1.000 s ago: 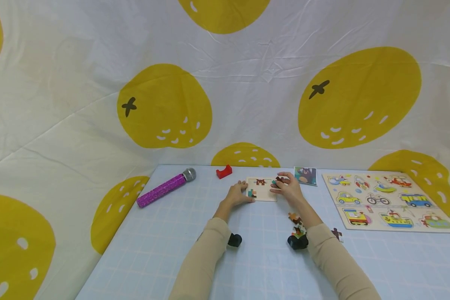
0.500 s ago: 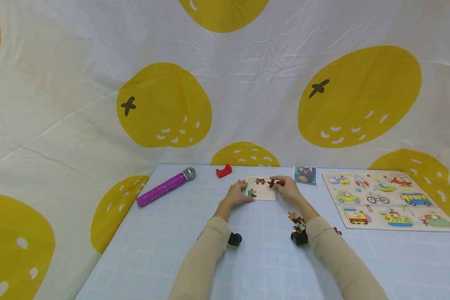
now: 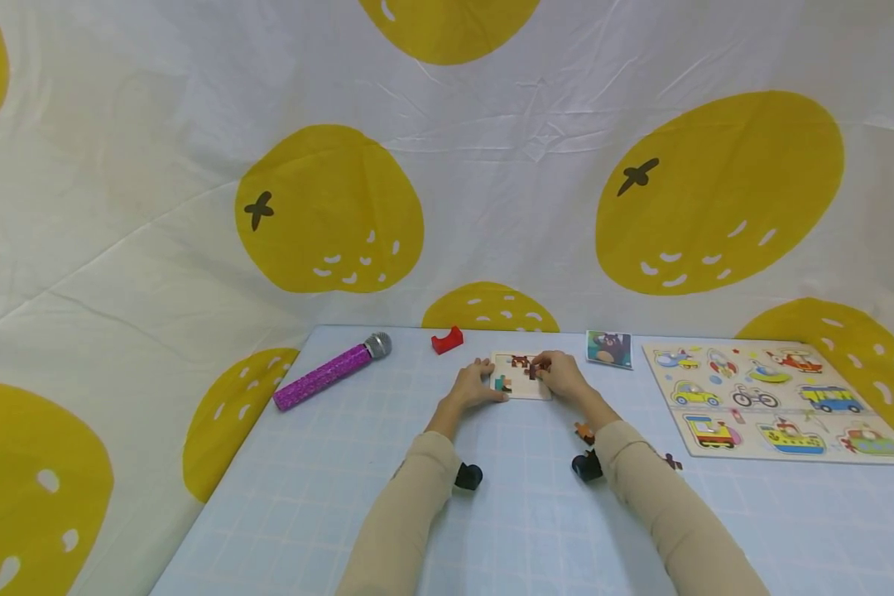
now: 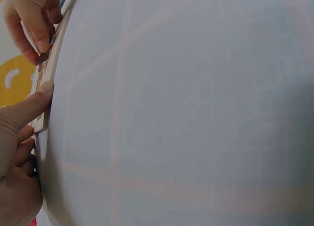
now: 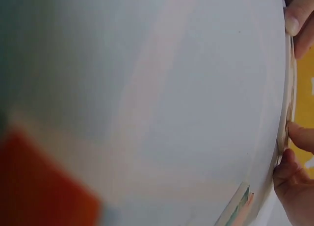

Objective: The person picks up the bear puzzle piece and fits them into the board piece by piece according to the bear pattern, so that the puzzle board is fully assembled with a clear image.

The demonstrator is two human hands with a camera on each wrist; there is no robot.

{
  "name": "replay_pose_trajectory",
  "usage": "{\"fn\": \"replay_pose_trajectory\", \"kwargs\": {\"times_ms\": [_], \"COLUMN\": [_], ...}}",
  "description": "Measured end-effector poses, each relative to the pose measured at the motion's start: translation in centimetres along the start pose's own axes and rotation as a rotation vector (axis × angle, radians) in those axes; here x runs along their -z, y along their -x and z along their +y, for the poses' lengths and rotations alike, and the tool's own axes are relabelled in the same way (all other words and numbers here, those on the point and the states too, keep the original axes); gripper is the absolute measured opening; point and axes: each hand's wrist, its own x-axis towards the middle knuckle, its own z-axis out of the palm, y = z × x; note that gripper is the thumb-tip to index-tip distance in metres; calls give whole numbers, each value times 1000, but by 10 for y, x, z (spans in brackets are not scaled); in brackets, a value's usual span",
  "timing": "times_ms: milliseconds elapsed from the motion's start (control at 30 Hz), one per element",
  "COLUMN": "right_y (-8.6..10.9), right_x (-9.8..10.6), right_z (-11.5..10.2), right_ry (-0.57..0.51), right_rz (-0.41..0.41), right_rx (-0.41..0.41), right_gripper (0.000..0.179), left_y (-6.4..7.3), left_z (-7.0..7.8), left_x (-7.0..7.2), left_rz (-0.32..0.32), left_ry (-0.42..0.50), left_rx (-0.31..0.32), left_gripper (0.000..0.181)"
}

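Note:
A small pale wooden puzzle board [image 3: 521, 389] lies near the far side of the table, with a brown piece along its top edge and a teal-and-orange piece at lower left. My left hand [image 3: 469, 386] grips the board's left side; its thumb [image 4: 37, 106] presses on the near edge in the left wrist view. My right hand [image 3: 564, 377] pinches a dark brown jigsaw piece [image 3: 531, 373] over the board's upper right part. The fingers partly cover that piece. In the right wrist view, the board [image 5: 288, 88] shows only edge-on.
Loose jigsaw pieces [image 3: 584, 431] lie by the right forearm, some hidden under it. A bear picture card [image 3: 609, 349] and a large vehicle puzzle board [image 3: 778, 401] lie to the right. At left are a purple glittery microphone [image 3: 324, 377] and a red block [image 3: 447, 340].
My right hand has brought the brown piece left and down onto the board, turning it on the way. My left hand stays at the board's left side.

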Motion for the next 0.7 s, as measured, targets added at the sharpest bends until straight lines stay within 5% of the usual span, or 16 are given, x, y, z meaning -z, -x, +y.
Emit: {"fn": "replay_pose_trajectory", "kwargs": {"times_ms": [267, 700], "right_y": [1, 0], "right_x": [1, 2], "right_z": [3, 4], "right_ry": [-34, -6], "right_rz": [38, 9], "right_rx": [-75, -74], "right_gripper": [23, 22], "left_y": [0, 0], "left_z": [1, 1], "left_x": [0, -2], "left_rz": [7, 17], "left_ry": [-10, -7], "left_rx": [12, 27], "left_gripper": [75, 75]}}
